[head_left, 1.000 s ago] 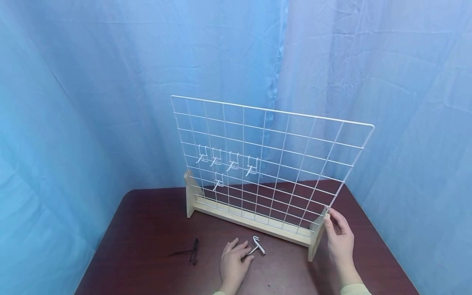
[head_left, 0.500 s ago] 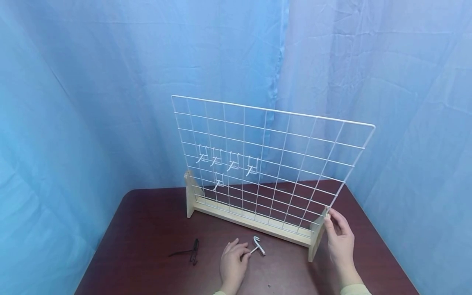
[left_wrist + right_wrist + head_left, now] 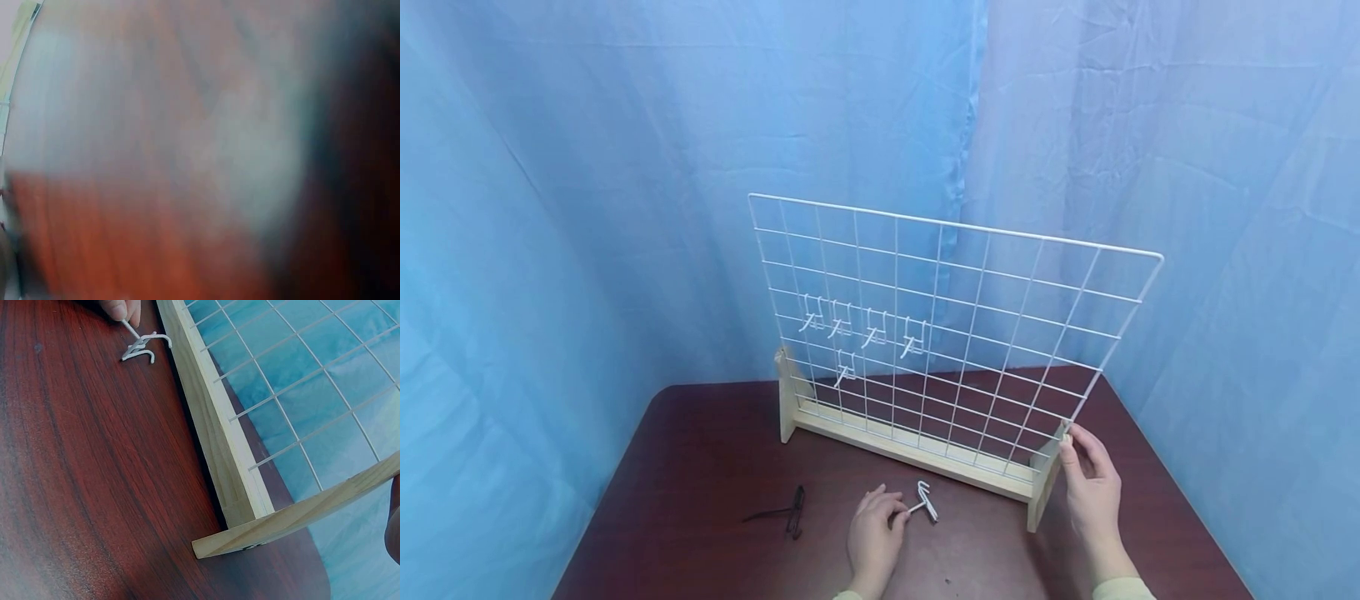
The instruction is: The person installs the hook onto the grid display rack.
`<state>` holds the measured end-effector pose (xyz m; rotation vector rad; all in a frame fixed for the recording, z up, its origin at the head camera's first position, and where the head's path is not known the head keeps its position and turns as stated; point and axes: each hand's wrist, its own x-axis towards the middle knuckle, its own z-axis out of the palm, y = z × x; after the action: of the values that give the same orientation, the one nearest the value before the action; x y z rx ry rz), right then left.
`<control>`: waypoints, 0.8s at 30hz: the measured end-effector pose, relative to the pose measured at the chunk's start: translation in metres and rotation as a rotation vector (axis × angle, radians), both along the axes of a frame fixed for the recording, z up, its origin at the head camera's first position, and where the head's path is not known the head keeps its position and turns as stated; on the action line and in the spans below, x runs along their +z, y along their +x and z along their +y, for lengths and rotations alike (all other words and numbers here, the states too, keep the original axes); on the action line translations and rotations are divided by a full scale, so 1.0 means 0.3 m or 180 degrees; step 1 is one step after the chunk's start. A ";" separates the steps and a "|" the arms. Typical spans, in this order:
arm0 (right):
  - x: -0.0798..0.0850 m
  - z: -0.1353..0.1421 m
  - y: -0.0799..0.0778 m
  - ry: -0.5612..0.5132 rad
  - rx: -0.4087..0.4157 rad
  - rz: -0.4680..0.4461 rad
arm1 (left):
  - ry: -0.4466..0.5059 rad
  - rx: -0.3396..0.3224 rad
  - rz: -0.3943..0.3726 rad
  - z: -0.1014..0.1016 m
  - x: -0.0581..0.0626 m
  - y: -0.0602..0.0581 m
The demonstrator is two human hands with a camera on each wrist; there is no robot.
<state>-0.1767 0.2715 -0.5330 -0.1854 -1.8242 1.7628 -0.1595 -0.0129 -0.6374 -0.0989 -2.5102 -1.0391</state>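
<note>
Low at the table's front, my left hand (image 3: 876, 533) pinches the straight prong of a white wire hook (image 3: 927, 504) between thumb and fingers; its two curved ends point away from the hand, as the right wrist view also shows (image 3: 139, 345). My right hand (image 3: 1093, 492) grips the top of the wooden end piece (image 3: 1042, 492) at the right of a display stand, where the white wire grid (image 3: 955, 224) meets it. Several white hooks (image 3: 912, 343) hang on the grid's left half, one of them lower than the others. The left wrist view is mostly blurred.
A black hook (image 3: 795, 512) lies on the dark red table (image 3: 700, 467), left of my left hand. The stand's wooden base rail (image 3: 910, 452) runs slantwise behind the hands. Blue curtains (image 3: 662, 167) surround the table at the back and sides.
The left fingers have closed on the white hook's prong, and the hook has turned slightly. My right hand and the stand stay almost still.
</note>
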 end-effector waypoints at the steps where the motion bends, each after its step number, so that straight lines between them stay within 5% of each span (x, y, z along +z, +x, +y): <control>1: 0.002 -0.001 0.001 0.0008 0.0001 0.0003 | 0.0010 0.0011 -0.0016 0.000 0.001 -0.002; 13: 0.007 -0.006 0.005 0.0036 0.0018 0.0036 | 0.0011 0.0084 -0.0299 0.014 0.035 -0.012; 24: 0.047 -0.020 0.022 -0.0029 0.0057 0.0067 | 0.0703 0.0180 -0.0503 0.035 0.063 -0.009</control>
<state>-0.1700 0.2655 -0.5190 -0.1540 -1.8084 1.7790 -0.1622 -0.0024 -0.6186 0.1228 -2.4993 -1.3389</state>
